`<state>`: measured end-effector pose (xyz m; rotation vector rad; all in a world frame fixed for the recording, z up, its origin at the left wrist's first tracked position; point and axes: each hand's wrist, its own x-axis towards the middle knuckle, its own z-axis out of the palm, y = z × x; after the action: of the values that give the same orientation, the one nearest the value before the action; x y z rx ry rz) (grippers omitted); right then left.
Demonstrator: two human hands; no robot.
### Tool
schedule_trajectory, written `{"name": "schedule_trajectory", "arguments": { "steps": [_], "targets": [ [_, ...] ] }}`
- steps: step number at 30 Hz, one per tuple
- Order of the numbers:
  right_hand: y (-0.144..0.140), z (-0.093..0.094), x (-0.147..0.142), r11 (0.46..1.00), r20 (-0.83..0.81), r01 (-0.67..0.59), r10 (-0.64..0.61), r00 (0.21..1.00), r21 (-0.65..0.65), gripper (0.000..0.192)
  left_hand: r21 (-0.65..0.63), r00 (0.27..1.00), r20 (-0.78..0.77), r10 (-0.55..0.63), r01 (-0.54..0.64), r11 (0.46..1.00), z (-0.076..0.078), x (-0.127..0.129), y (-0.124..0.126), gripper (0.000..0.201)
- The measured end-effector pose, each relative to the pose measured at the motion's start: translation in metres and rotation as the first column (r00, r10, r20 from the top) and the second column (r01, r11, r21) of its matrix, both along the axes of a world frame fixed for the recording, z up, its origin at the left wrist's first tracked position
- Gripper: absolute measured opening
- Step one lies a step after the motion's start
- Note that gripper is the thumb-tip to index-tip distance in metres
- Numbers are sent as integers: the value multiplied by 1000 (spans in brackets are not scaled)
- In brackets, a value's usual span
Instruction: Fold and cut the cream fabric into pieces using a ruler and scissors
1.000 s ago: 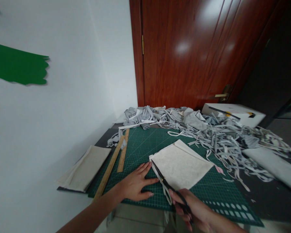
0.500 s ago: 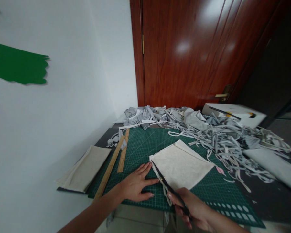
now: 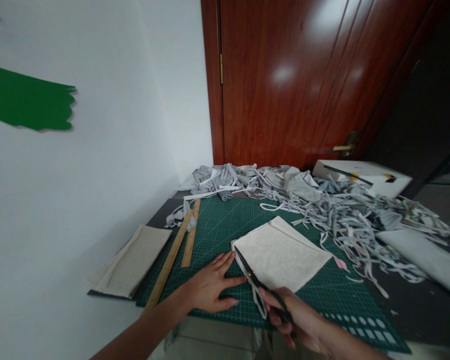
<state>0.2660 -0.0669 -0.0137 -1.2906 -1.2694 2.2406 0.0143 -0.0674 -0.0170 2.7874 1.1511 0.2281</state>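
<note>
My right hand [image 3: 290, 315] is closed round the handles of a pair of black scissors [image 3: 254, 277]. Their blades lie along the near-left edge of a cream fabric piece [image 3: 283, 252], pointing toward its left corner. A thin cut strip [image 3: 260, 304] hangs down beside the blades. Flat on the green cutting mat [image 3: 217, 225], my left hand [image 3: 210, 285] spreads its fingers, with the fingertips touching the fabric's edge near the left corner and the blades.
Two wooden rulers [image 3: 172, 255] lie to the left, near folded cream fabric [image 3: 135, 260]. A heap of grey fabric scraps [image 3: 333, 210] covers the back and right. A white box [image 3: 363, 175] stands behind it. The wall [image 3: 153, 125] borders the left side.
The scissors have moved slightly toward the fabric's left corner and their handles have drawn closer together, with my right hand shifting a little. My left hand and the fabric stay in place.
</note>
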Motion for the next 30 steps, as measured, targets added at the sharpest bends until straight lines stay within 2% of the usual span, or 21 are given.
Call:
{"name": "schedule_trajectory", "arguments": {
  "steps": [10, 22, 30],
  "targets": [
    [-9, 11, 8, 999, 57, 14, -11, 998, -52, 57, -17, 1000, -16, 6, -6, 1000, -3, -2, 1, 61],
    [2, 4, -1, 1000, -27, -12, 12, 1000, -9, 48, 7, 1000, 19, -3, 3, 1000, -2, -1, 0, 63],
    [11, 6, -12, 1000, 9, -18, 18, 1000, -18, 44, -3, 1000, 11, -3, 3, 1000, -1, -1, 0, 64]
  ]
}}
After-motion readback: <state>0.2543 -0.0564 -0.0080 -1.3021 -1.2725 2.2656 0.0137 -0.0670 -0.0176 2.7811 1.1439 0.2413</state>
